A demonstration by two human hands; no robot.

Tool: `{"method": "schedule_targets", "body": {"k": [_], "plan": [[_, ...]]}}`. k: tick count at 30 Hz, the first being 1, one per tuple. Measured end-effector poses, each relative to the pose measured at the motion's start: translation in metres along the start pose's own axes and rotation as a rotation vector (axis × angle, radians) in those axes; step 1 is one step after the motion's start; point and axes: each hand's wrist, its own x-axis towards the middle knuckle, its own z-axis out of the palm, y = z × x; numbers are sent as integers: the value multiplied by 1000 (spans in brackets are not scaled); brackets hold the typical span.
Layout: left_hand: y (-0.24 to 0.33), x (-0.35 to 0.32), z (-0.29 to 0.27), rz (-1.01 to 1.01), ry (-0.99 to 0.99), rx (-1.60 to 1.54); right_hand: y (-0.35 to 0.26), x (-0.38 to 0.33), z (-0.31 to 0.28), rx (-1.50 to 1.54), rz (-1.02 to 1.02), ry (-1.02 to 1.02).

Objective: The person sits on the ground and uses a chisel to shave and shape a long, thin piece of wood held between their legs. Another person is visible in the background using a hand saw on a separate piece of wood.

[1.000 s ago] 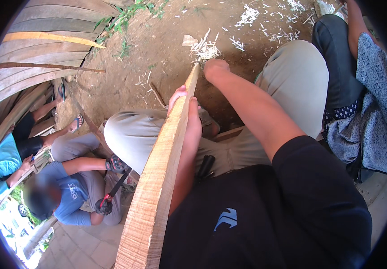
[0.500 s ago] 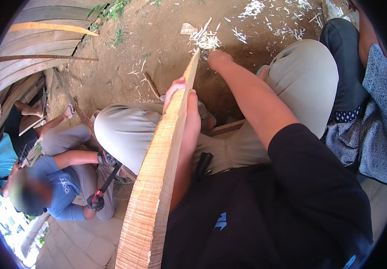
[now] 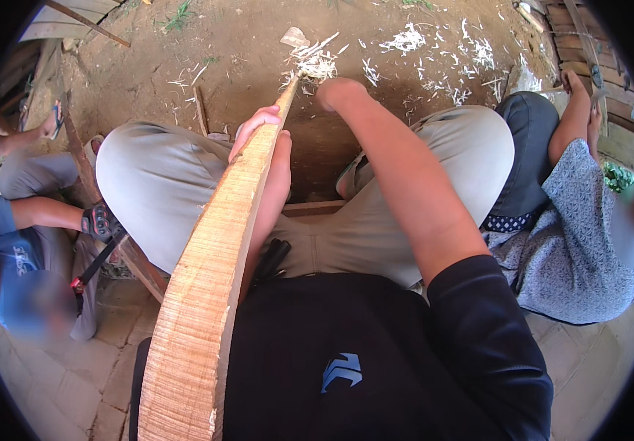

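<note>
A long pale wooden plank (image 3: 203, 253) slants from the lower left, close to my body, up to a narrow tip beyond my knees. My left hand (image 3: 278, 167) is closed around it, fingers over the far-left edge and thumb side along the right. Beside the plank's tip, my right hand (image 3: 340, 94) is curled into a fist; whatever it may hold is hidden behind the hand. Pale wood shavings (image 3: 318, 67) lie heaped on the dirt next to the tip. A black handle-like object (image 3: 273, 257) rests at my lap, left of centre.
On the left sits a person in a blue shirt (image 3: 26, 298), a gloved hand near a dark blade (image 3: 98, 259). Another person in a patterned grey garment (image 3: 567, 250) sits close on my right. More shavings (image 3: 405, 38) are scattered over the dirt ground. A wooden beam (image 3: 140, 264) runs by my left knee.
The view has swung to the right, so the plank and both hands appear farther left. My left hand still grips the plank, and the right fist stays beside its tip.
</note>
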Motion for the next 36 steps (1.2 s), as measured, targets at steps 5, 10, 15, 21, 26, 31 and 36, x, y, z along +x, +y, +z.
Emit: {"method": "schedule_targets", "body": {"k": [5,10,15,21,26,31,36], "plan": [[6,2,-2,1,-9,-1,-11,15,11,126,159,55],[17,-1,-2,-62,-16,17,-7,25,15,171,171,95],[9,-1,-1,-28,27,-23,-13,36,19,155,173,95],[12,-3,0,-54,14,5,-10,66,33,194,176,189],[7,-4,-5,-10,-23,14,-14,65,30,181,183,183],[3,-3,-2,-12,-48,41,-15,73,38,253,234,202],[-5,-1,-4,147,-45,89,-15,78,36,274,217,190]]}}
